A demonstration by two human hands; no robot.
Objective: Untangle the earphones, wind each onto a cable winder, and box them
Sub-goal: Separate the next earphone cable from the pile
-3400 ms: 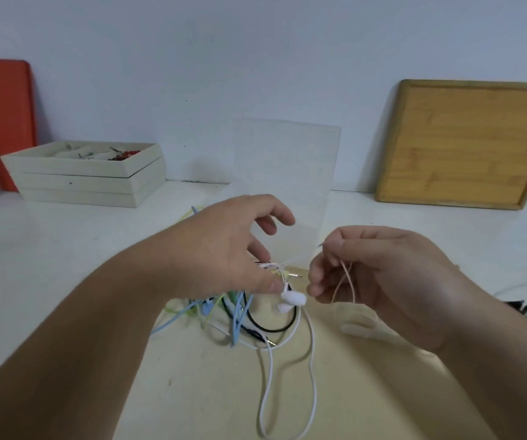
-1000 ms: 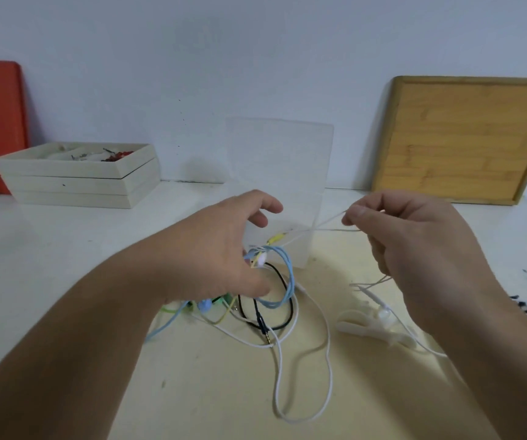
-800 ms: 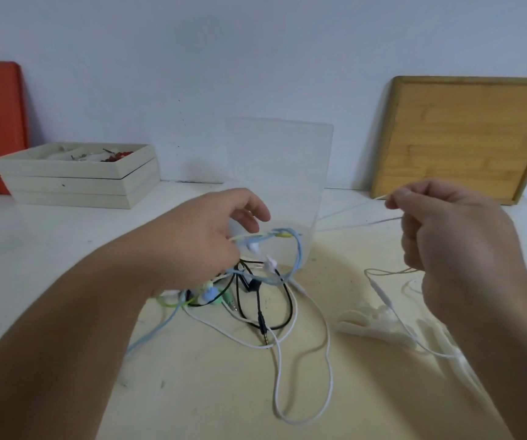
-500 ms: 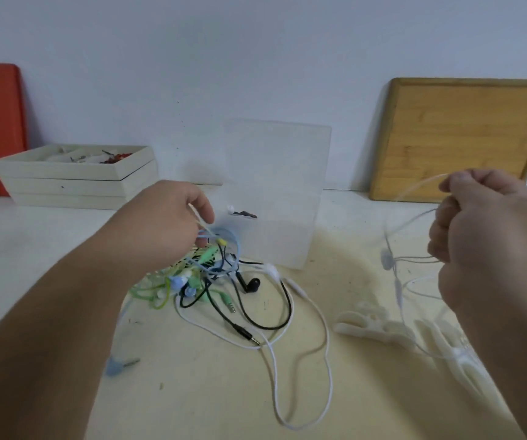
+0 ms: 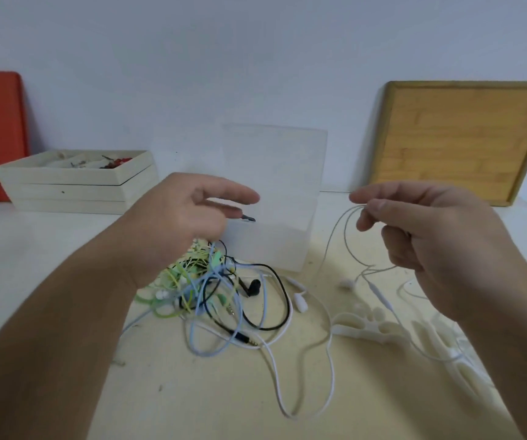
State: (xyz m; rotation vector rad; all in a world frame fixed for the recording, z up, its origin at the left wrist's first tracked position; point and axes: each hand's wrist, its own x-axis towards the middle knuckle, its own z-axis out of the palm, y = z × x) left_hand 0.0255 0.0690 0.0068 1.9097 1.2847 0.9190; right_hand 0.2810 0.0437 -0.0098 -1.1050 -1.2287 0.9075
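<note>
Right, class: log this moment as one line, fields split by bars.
left hand hovers, empty, over tangle | right hand pinches white earphone cable | cable winder on table | clear box behind tangle

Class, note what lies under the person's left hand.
Green, blue and black tangled earphones lie under the left hand; it covers their top, so any grip is hidden.
</note>
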